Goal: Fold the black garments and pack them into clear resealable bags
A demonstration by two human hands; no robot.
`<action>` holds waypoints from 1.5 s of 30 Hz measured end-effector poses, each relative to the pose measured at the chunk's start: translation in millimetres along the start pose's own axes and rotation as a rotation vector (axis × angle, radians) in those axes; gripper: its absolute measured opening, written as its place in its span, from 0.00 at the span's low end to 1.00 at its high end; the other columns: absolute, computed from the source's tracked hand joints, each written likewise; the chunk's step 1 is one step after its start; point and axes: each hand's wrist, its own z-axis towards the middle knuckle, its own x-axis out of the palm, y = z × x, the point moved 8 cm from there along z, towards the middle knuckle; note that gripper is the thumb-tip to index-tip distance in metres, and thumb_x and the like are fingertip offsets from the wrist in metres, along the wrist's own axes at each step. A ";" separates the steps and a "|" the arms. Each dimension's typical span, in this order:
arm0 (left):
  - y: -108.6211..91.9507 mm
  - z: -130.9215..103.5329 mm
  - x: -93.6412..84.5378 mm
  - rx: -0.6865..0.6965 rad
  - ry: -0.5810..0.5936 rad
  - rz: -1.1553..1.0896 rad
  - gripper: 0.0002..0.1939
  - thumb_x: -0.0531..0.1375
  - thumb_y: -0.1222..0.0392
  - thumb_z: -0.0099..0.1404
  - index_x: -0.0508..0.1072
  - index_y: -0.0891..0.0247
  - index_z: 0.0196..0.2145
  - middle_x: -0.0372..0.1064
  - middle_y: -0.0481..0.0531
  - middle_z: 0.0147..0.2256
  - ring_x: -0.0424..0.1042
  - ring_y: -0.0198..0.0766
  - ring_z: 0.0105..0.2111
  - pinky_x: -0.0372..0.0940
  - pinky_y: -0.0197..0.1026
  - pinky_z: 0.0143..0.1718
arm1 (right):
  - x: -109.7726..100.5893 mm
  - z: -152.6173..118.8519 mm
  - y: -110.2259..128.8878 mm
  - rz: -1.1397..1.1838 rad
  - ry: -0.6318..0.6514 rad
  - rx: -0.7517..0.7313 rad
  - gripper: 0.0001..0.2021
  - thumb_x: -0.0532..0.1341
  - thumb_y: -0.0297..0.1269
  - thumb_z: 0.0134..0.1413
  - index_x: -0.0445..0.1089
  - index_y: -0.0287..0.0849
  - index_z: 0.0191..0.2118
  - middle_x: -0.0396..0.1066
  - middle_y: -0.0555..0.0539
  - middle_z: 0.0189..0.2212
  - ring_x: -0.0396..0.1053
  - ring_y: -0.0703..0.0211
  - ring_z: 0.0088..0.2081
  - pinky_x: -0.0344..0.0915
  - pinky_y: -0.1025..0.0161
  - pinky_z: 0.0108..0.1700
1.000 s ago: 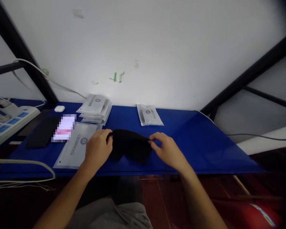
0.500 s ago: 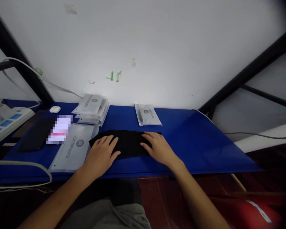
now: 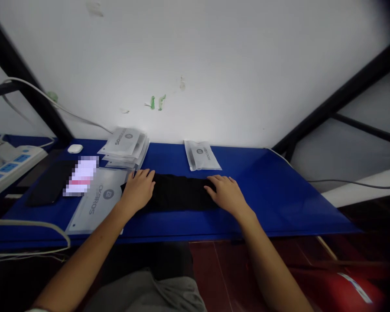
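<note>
Cloth (image 3: 182, 193), black, lies flat on the blue table (image 3: 263, 190), between both hands. Left hand (image 3: 138, 190) rests on its left end, fingers together, near the large bag (image 3: 97, 201). Right hand (image 3: 226, 193) rests on the right end, fingers slightly curled. Neither hand encloses the cloth; whether the fingertips pinch its edges cannot be told.

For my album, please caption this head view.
Two hands rest on black fabric atop a blue table.
</note>
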 end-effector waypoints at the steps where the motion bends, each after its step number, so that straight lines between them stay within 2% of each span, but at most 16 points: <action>1: 1.4 4.2 3.2 0.000 0.028 0.013 0.19 0.48 0.63 0.68 0.68 0.66 0.53 0.71 0.61 0.49 0.66 0.50 0.51 0.56 0.58 0.55 | 1.9 1.3 -5.1 -0.031 0.029 0.008 0.13 0.59 0.37 0.57 0.72 0.42 0.46 0.75 0.42 0.42 0.72 0.45 0.44 0.64 0.45 0.50; 4: 5.0 10.8 11.3 0.003 0.086 0.015 0.14 0.51 0.64 0.66 0.73 0.63 0.44 0.73 0.58 0.41 0.69 0.49 0.45 0.60 0.55 0.50 | 2.8 2.8 -12.9 -0.073 0.048 0.017 0.10 0.61 0.37 0.54 0.73 0.44 0.42 0.75 0.44 0.38 0.72 0.48 0.40 0.66 0.52 0.43; 9: 8.7 14.2 12.2 -0.019 0.085 0.007 0.12 0.50 0.68 0.64 0.73 0.62 0.35 0.74 0.56 0.35 0.71 0.46 0.40 0.63 0.49 0.44 | 4.6 5.2 -22.3 -0.069 0.133 0.083 0.05 0.62 0.36 0.52 0.74 0.44 0.34 0.74 0.44 0.36 0.71 0.49 0.38 0.64 0.57 0.34; 13: 12.6 17.2 5.0 -0.085 0.050 0.017 0.15 0.46 0.69 0.66 0.72 0.63 0.39 0.74 0.57 0.35 0.73 0.47 0.38 0.64 0.47 0.39 | 1.8 7.7 -27.4 -0.048 0.169 0.097 0.05 0.60 0.32 0.53 0.73 0.45 0.30 0.75 0.47 0.32 0.71 0.53 0.35 0.61 0.60 0.32; 16: 15.4 17.9 1.2 -0.122 0.033 0.014 0.15 0.46 0.68 0.67 0.71 0.64 0.40 0.74 0.59 0.36 0.73 0.50 0.39 0.63 0.48 0.39 | -3.4 5.1 -30.7 0.005 0.157 0.131 0.08 0.58 0.40 0.57 0.72 0.45 0.31 0.75 0.46 0.33 0.72 0.53 0.34 0.60 0.61 0.30; 19: 15.4 18.0 4.2 -0.116 0.057 -0.020 0.12 0.48 0.65 0.67 0.71 0.64 0.38 0.74 0.58 0.36 0.72 0.49 0.40 0.64 0.48 0.39 | -1.8 -1.1 -37.6 0.083 0.194 0.236 0.12 0.60 0.47 0.56 0.71 0.44 0.33 0.76 0.45 0.33 0.73 0.51 0.35 0.59 0.61 0.28; 22: 13.6 18.8 10.8 -0.104 0.091 -0.094 0.12 0.52 0.57 0.68 0.70 0.65 0.42 0.74 0.57 0.40 0.72 0.47 0.40 0.64 0.45 0.40 | 4.7 -4.6 -44.0 0.164 0.232 0.339 0.11 0.63 0.45 0.53 0.71 0.43 0.36 0.76 0.45 0.34 0.73 0.51 0.35 0.60 0.61 0.29; 24: 11.6 20.1 14.8 -0.094 0.117 -0.117 0.14 0.52 0.55 0.68 0.69 0.65 0.46 0.73 0.57 0.41 0.72 0.47 0.42 0.64 0.45 0.40 | 9.6 -3.3 -45.2 0.237 0.248 0.363 0.08 0.63 0.41 0.51 0.72 0.43 0.35 0.76 0.46 0.33 0.73 0.53 0.35 0.60 0.62 0.30; 27: 7.6 23.1 16.0 -0.070 0.137 -0.103 0.12 0.52 0.60 0.68 0.71 0.63 0.44 0.73 0.55 0.41 0.72 0.46 0.43 0.64 0.44 0.42 | 14.3 1.1 -43.3 0.302 0.270 0.343 0.02 0.63 0.34 0.50 0.72 0.44 0.29 0.76 0.47 0.30 0.72 0.56 0.33 0.60 0.64 0.30; 29: 7.2 25.0 13.1 -0.080 0.125 -0.106 0.12 0.51 0.61 0.68 0.72 0.62 0.43 0.73 0.54 0.41 0.71 0.44 0.42 0.63 0.44 0.41 | 13.9 3.4 -41.1 0.322 0.272 0.321 0.03 0.61 0.33 0.51 0.72 0.44 0.29 0.76 0.48 0.29 0.72 0.58 0.32 0.60 0.65 0.31; 32: 8.9 26.0 7.1 -0.111 0.095 -0.129 0.12 0.50 0.62 0.68 0.72 0.61 0.43 0.72 0.54 0.42 0.71 0.44 0.42 0.64 0.43 0.41 | 12.6 2.0 -40.7 0.320 0.282 0.333 0.08 0.60 0.41 0.54 0.72 0.44 0.30 0.76 0.47 0.30 0.72 0.56 0.33 0.60 0.63 0.31; 35: 9.8 25.2 6.1 -0.112 0.116 -0.172 0.09 0.52 0.61 0.67 0.72 0.62 0.39 0.73 0.54 0.40 0.71 0.44 0.42 0.63 0.44 0.40 | 15.8 -2.6 -43.4 0.301 0.315 0.370 0.13 0.62 0.49 0.51 0.72 0.44 0.33 0.76 0.45 0.32 0.72 0.53 0.33 0.61 0.62 0.31; 38: 9.8 24.3 10.6 -0.109 0.199 -0.232 0.07 0.54 0.60 0.66 0.70 0.61 0.39 0.73 0.52 0.38 0.72 0.44 0.39 0.64 0.44 0.38 | 20.6 -3.9 -41.9 0.311 0.341 0.349 0.08 0.64 0.41 0.49 0.71 0.43 0.34 0.75 0.46 0.33 0.72 0.55 0.34 0.62 0.63 0.31; 40: 8.4 23.8 6.8 -0.106 0.185 -0.211 0.08 0.54 0.61 0.66 0.70 0.62 0.42 0.73 0.53 0.39 0.71 0.45 0.40 0.64 0.44 0.38 | 19.1 -3.5 -39.8 0.295 0.326 0.334 0.06 0.63 0.37 0.50 0.70 0.43 0.35 0.75 0.46 0.33 0.72 0.54 0.35 0.62 0.63 0.31; 42: 3.4 20.1 -4.5 -0.085 0.108 -0.125 0.11 0.53 0.62 0.67 0.69 0.65 0.46 0.72 0.56 0.43 0.70 0.47 0.45 0.63 0.47 0.43 | 8.8 -2.3 -34.2 0.260 0.247 0.287 0.07 0.63 0.37 0.51 0.70 0.43 0.37 0.74 0.45 0.36 0.72 0.53 0.37 0.64 0.60 0.35; 45: -13.7 0.5 -18.0 0.010 0.065 -0.039 0.13 0.52 0.61 0.69 0.68 0.66 0.48 0.71 0.58 0.44 0.68 0.48 0.46 0.63 0.49 0.46 | -11.6 -5.6 -10.6 0.273 0.144 0.060 0.11 0.63 0.39 0.51 0.69 0.44 0.41 0.72 0.44 0.42 0.70 0.50 0.44 0.65 0.55 0.44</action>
